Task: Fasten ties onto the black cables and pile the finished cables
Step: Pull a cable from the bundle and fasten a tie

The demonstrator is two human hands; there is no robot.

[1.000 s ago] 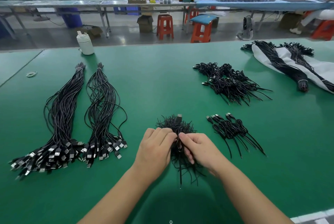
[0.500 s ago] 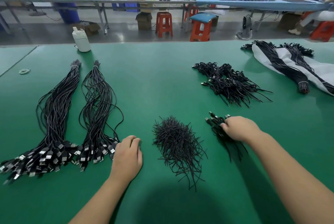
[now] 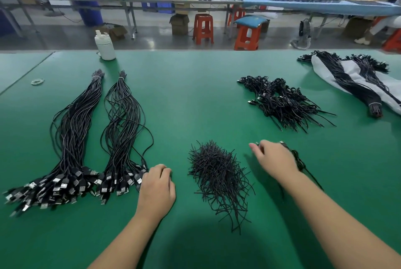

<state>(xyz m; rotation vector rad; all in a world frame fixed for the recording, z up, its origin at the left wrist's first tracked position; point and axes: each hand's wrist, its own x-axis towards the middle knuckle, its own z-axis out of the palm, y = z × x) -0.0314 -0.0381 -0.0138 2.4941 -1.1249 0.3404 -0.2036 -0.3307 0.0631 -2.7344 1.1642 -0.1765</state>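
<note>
Green matting covers the work table [image 3: 195, 99]. At centre front lies a loose heap of black ties [image 3: 219, 179], touched by neither hand. Left hand [image 3: 157, 188] rests knuckles-up on the mat, fingers curled under, just beside the plug ends of the near cable bundle [image 3: 123, 138]; whether it pinches a plug or a cable cannot be told. A second long bundle [image 3: 71, 136] lies parallel, further left; both are banded at their far ends, plugs fanned toward the person.

Right hand [image 3: 275, 158] hovers low to the right of the ties, fingers slightly spread and motion-blurred, over a small group of tied cables [image 3: 301, 164] mostly hidden beneath it; grip cannot be told. Finished pile of coiled cables [image 3: 282, 101] sits further back on the right, well apart from the hand.

Far right: more banded bundles on a white sheet [image 3: 351, 73]. White bottle [image 3: 105, 46] at the far edge; rubber bands [image 3: 38, 81] far left.
</note>
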